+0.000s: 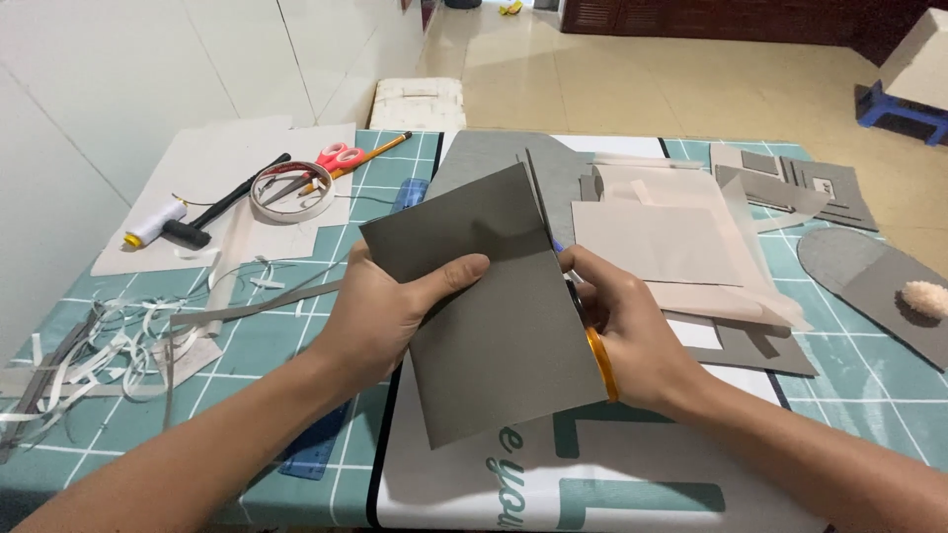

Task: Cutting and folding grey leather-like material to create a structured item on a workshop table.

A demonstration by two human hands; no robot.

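The left hand (380, 316) grips a grey sheet (494, 316) of card or fabric, thumb on top and fingers hidden beneath, holding it tilted above the green cutting mat (247, 345); the right hand (632, 336) is closed through the orange handles of a pair of scissors (597, 360), whose dark blades run up along the sheet's right edge and show as a thin line near its top corner; whether the blades are parted or closed on the sheet I cannot tell.

By the look of it the step in hand is a long straight cut up that right edge; to carry on, the left hand would need to keep the sheet taut and level while the blades follow one line, since a loose sheet could fold or wander.

Taking the grey sheet as the landmark: just right of it lies a stack of beige sheets (662, 242); further right, grey cut pieces (800, 188) and a rounded grey shape bearing a small fluffy ball (925, 298); up and to the left, a roll of tape (289, 190), red-handled scissors (339, 156), a pencil (375, 153) and a spool of white thread (155, 223); far left, a tangle of pale offcut strips (89, 360); below it, a blue ruler (316, 444) partly under the left forearm.
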